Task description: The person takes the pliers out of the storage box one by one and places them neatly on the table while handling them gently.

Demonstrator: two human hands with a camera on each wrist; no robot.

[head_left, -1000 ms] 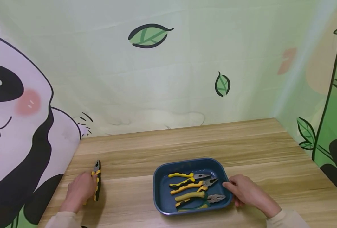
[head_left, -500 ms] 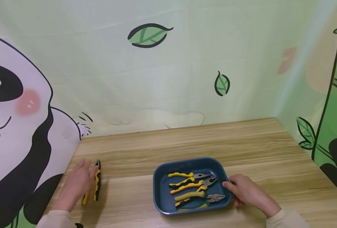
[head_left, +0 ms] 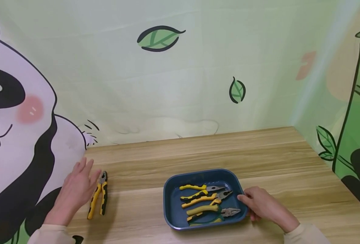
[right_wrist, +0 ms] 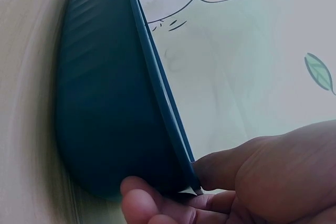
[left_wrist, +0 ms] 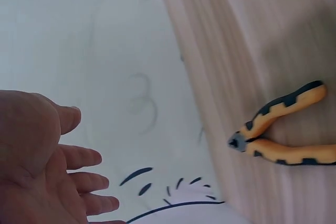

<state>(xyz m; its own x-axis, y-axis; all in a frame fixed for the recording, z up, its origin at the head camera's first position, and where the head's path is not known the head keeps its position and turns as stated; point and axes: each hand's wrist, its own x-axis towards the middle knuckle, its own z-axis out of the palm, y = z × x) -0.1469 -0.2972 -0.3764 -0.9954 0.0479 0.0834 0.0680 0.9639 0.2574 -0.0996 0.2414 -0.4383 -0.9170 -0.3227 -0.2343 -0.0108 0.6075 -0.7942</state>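
My left hand [head_left: 76, 188] is lifted with its fingers spread, just left of a pair of pliers [head_left: 104, 195] with yellow-and-black handles. Those pliers lie on the table with their handles apart; the left wrist view shows the pliers [left_wrist: 286, 129] apart from the hand [left_wrist: 58, 166]. On the right, my right hand [head_left: 263, 205] pinches the right rim of a blue tray [head_left: 168, 206], thumb over the edge and fingers beneath. In the right wrist view the fingers [right_wrist: 157, 205] curl under the tray's wall [right_wrist: 105, 87]. Several pliers [head_left: 202, 201] with yellow or green-and-yellow handles lie inside.
The wood-grain table [head_left: 137, 169] runs back to a pale green cloth backdrop [head_left: 180, 84] printed with a panda and leaves. A small black object [head_left: 77, 239] shows by the left sleeve at the bottom edge.
My left hand has let go of the yellow-and-black pliers and moved up and left, its fingers spreading. The pliers stay on the table. My right hand keeps its hold on the tray.
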